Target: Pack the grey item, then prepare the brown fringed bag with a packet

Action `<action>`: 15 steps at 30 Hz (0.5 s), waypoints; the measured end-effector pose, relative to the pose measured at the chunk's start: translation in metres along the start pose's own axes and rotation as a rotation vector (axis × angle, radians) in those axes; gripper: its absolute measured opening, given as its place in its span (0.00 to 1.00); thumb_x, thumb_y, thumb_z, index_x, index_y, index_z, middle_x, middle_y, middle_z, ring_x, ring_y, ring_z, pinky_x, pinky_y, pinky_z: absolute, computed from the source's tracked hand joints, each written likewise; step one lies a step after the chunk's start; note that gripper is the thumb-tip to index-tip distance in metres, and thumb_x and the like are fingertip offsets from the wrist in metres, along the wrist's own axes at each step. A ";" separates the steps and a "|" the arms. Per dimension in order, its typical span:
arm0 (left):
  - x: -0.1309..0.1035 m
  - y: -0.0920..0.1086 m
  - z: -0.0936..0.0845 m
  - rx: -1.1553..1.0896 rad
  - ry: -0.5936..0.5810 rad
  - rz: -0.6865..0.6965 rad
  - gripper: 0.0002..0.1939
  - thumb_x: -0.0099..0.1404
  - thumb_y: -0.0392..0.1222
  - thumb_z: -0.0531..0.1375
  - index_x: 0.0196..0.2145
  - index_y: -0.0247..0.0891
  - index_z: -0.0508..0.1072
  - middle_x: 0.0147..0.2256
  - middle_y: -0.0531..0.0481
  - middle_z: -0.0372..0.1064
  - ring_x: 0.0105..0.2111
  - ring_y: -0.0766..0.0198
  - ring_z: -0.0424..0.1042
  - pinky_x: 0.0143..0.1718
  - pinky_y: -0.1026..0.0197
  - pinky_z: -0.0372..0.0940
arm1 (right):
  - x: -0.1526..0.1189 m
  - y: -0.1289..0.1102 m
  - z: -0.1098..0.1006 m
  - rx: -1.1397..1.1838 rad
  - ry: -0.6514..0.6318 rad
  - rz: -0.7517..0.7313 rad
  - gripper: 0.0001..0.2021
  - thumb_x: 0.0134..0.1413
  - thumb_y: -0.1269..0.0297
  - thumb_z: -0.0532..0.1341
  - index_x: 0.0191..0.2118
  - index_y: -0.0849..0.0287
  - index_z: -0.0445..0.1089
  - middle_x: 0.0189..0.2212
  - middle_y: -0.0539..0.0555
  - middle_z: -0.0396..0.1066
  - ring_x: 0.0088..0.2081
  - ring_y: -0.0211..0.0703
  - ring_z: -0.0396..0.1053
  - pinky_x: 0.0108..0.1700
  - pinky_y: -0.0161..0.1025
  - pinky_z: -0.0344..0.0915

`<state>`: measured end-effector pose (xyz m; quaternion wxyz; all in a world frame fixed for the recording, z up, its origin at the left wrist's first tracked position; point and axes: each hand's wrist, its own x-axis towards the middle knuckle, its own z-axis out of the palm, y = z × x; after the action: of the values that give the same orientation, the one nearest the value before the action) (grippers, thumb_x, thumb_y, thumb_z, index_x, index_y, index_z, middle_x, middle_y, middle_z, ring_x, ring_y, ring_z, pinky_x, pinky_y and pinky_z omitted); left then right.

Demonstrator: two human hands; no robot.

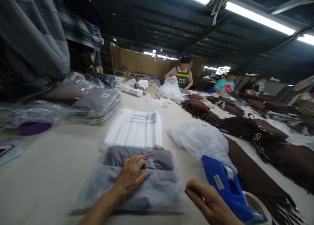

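grey garment [139, 159], blue tape dispenser [227, 189]

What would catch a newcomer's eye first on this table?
Probably the bright blue tape dispenser at lower right, gripped by the right hand. Next, the left hand pressing flat on a grey garment in a clear plastic bag at bottom centre. Along the right side of the table sprawl dark brown fringed pieces.
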<state>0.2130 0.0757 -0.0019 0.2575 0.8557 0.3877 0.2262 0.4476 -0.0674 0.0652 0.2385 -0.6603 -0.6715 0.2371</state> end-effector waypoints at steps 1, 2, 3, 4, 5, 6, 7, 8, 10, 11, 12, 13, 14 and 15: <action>0.000 0.001 0.000 -0.003 -0.007 0.000 0.05 0.58 0.40 0.58 0.33 0.42 0.64 0.47 0.50 0.66 0.51 0.55 0.62 0.51 0.48 0.54 | 0.021 -0.008 -0.003 -0.091 -0.081 -0.062 0.13 0.59 0.58 0.50 0.28 0.54 0.66 0.25 0.47 0.67 0.28 0.36 0.65 0.31 0.31 0.59; 0.000 0.002 0.000 -0.005 -0.010 -0.001 0.05 0.58 0.39 0.58 0.33 0.42 0.64 0.47 0.50 0.66 0.51 0.55 0.62 0.51 0.48 0.54 | 0.039 -0.013 -0.005 -0.170 -0.147 -0.119 0.13 0.59 0.61 0.49 0.28 0.55 0.66 0.25 0.47 0.67 0.28 0.36 0.65 0.31 0.31 0.58; 0.000 0.002 0.000 -0.008 -0.009 -0.003 0.05 0.58 0.39 0.58 0.33 0.42 0.64 0.47 0.50 0.66 0.51 0.55 0.62 0.51 0.49 0.54 | 0.055 -0.015 -0.004 -0.233 -0.190 -0.160 0.12 0.58 0.64 0.50 0.27 0.55 0.66 0.25 0.47 0.67 0.28 0.36 0.64 0.30 0.31 0.57; 0.000 0.003 0.000 -0.010 -0.005 -0.004 0.06 0.58 0.39 0.59 0.33 0.42 0.64 0.47 0.51 0.66 0.51 0.55 0.62 0.52 0.49 0.54 | 0.069 -0.016 -0.002 -0.278 -0.229 -0.192 0.11 0.57 0.66 0.51 0.26 0.55 0.66 0.25 0.47 0.67 0.27 0.35 0.64 0.29 0.32 0.56; 0.000 0.003 0.000 -0.011 0.000 -0.007 0.06 0.58 0.39 0.59 0.33 0.42 0.64 0.47 0.51 0.66 0.51 0.56 0.62 0.52 0.49 0.54 | 0.080 -0.015 0.001 -0.305 -0.260 -0.214 0.10 0.55 0.68 0.53 0.25 0.56 0.67 0.24 0.47 0.67 0.26 0.35 0.63 0.29 0.32 0.55; 0.000 0.003 0.000 -0.012 0.003 -0.012 0.06 0.58 0.39 0.59 0.33 0.42 0.64 0.47 0.51 0.66 0.51 0.56 0.62 0.52 0.49 0.54 | 0.089 -0.013 0.005 -0.319 -0.283 -0.223 0.09 0.52 0.69 0.55 0.24 0.56 0.67 0.23 0.46 0.67 0.25 0.35 0.63 0.28 0.32 0.54; 0.000 0.003 0.000 -0.011 0.003 -0.017 0.06 0.58 0.39 0.59 0.34 0.42 0.64 0.47 0.51 0.66 0.51 0.56 0.62 0.52 0.49 0.54 | 0.096 -0.010 0.010 -0.326 -0.298 -0.222 0.08 0.50 0.70 0.57 0.23 0.56 0.68 0.21 0.46 0.67 0.24 0.35 0.63 0.28 0.32 0.53; 0.000 0.003 0.000 -0.009 0.001 -0.021 0.06 0.58 0.38 0.59 0.34 0.42 0.64 0.47 0.51 0.66 0.51 0.56 0.62 0.52 0.49 0.54 | 0.102 -0.007 0.015 -0.334 -0.309 -0.215 0.07 0.48 0.71 0.58 0.22 0.56 0.69 0.20 0.46 0.67 0.23 0.35 0.62 0.27 0.32 0.52; -0.001 0.002 0.001 0.000 -0.005 -0.023 0.07 0.57 0.37 0.59 0.34 0.42 0.64 0.47 0.52 0.66 0.51 0.56 0.62 0.52 0.50 0.55 | 0.111 -0.001 0.024 -0.340 -0.320 -0.181 0.06 0.45 0.71 0.61 0.21 0.55 0.70 0.17 0.45 0.66 0.22 0.35 0.61 0.25 0.31 0.51; -0.002 0.001 0.002 0.006 -0.005 -0.019 0.07 0.57 0.37 0.59 0.34 0.42 0.65 0.47 0.52 0.66 0.51 0.56 0.62 0.52 0.50 0.55 | 0.116 0.003 0.027 -0.338 -0.315 -0.155 0.05 0.43 0.70 0.63 0.20 0.55 0.70 0.16 0.45 0.65 0.20 0.34 0.60 0.23 0.31 0.50; -0.002 0.001 0.002 0.014 -0.002 -0.012 0.07 0.57 0.37 0.60 0.34 0.42 0.65 0.47 0.52 0.66 0.51 0.56 0.62 0.52 0.50 0.55 | 0.120 0.006 0.030 -0.336 -0.302 -0.125 0.05 0.42 0.68 0.64 0.20 0.56 0.70 0.15 0.44 0.64 0.20 0.34 0.60 0.22 0.31 0.49; -0.003 0.000 0.003 0.022 0.006 -0.004 0.07 0.57 0.37 0.59 0.34 0.42 0.65 0.47 0.52 0.66 0.51 0.56 0.62 0.52 0.50 0.56 | 0.124 0.010 0.031 -0.334 -0.282 -0.094 0.06 0.39 0.66 0.66 0.19 0.56 0.70 0.15 0.44 0.64 0.19 0.34 0.60 0.21 0.31 0.48; -0.003 0.000 0.003 0.029 0.014 0.004 0.07 0.57 0.37 0.59 0.34 0.42 0.65 0.47 0.52 0.66 0.50 0.56 0.62 0.52 0.51 0.56 | 0.128 0.014 0.031 -0.331 -0.257 -0.064 0.07 0.36 0.64 0.68 0.19 0.56 0.70 0.15 0.44 0.64 0.19 0.35 0.60 0.20 0.31 0.47; -0.004 -0.001 0.004 0.035 0.022 0.009 0.07 0.57 0.37 0.59 0.34 0.42 0.65 0.47 0.51 0.66 0.50 0.57 0.62 0.52 0.51 0.56 | 0.132 0.018 0.029 -0.329 -0.229 -0.037 0.08 0.33 0.62 0.69 0.19 0.56 0.70 0.15 0.44 0.64 0.20 0.35 0.61 0.20 0.31 0.48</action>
<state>0.2124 0.0725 -0.0060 0.2373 0.8593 0.3904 0.2299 0.4414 0.0643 0.0317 0.0537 -0.6468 -0.7358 0.1933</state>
